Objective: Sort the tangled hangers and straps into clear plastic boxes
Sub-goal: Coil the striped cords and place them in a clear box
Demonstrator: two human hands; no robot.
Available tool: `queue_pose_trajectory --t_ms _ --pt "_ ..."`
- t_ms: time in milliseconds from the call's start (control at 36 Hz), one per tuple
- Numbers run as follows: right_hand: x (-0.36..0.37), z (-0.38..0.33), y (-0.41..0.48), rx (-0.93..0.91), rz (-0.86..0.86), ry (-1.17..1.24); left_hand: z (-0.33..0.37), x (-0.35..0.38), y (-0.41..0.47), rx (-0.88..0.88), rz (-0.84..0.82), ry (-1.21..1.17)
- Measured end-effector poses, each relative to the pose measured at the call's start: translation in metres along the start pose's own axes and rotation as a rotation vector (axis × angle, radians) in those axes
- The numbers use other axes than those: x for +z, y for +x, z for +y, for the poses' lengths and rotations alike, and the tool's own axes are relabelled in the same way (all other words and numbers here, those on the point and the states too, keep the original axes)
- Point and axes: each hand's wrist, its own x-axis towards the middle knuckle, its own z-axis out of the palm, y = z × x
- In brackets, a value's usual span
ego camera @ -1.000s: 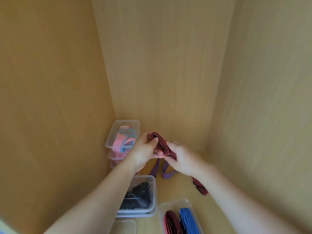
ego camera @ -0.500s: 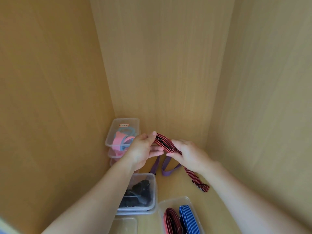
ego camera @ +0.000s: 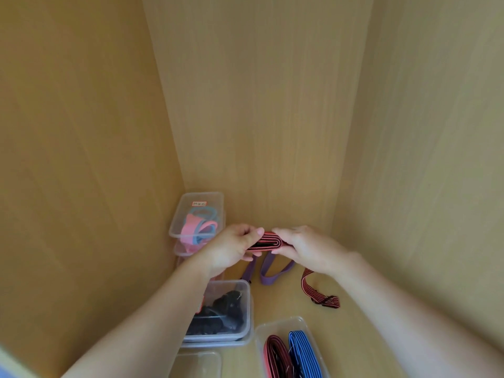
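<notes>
Fingers of the left hand [ego camera: 231,249] and right hand [ego camera: 308,249] clamp one folded red-striped strap [ego camera: 268,241]; below it, one purple strap [ego camera: 268,271] and one clear box [ego camera: 275,324] with two rolled straps [ego camera: 304,353].

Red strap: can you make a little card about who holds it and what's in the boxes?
Red strap: folded between the hands, tail on the shelf
Held by: left hand and right hand, both pinching it
Purple strap: loose on the shelf
Back box: pink and blue loops
Middle box: black things
Front box: dark red roll, blue roll
</notes>
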Motion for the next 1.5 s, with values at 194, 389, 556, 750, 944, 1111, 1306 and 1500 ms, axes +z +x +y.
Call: queue_pose_trajectory --t_ms 194,389,556,750,944,1111,1306,1500 --pt "-0.003 0.002 -0.002 0.034 0.089 -0.017 0.001 0.010 -0.003 0.028 0.023 -0.030" --pt "-0.013 -0.004 -0.003 -0.036 -0.112 -0.092 0.012 -0.010 0.000 -0.015 -0.222 0.302" --pt "-0.014 -0.013 -0.001 0.011 -0.067 0.015 0.013 -0.005 0.002 0.004 -0.206 0.269" --pt "0.004 -0.003 -0.005 0.203 0.070 0.029 0.006 0.007 -0.004 -0.009 -0.098 -0.022" --pt "0.011 -0.018 -0.002 0.260 0.075 0.143 0.001 0.018 -0.007 0.033 0.035 -0.228" --pt "0.015 -0.026 0.001 0.276 0.050 0.231 0.000 0.021 -0.001 0.036 0.174 -0.382" --pt "0.026 -0.027 0.000 0.250 0.064 0.292 0.002 0.022 0.005 0.021 0.262 -0.469" --pt "0.032 -0.026 0.001 0.232 0.266 0.289 0.004 0.025 0.005 0.032 0.228 -0.667"
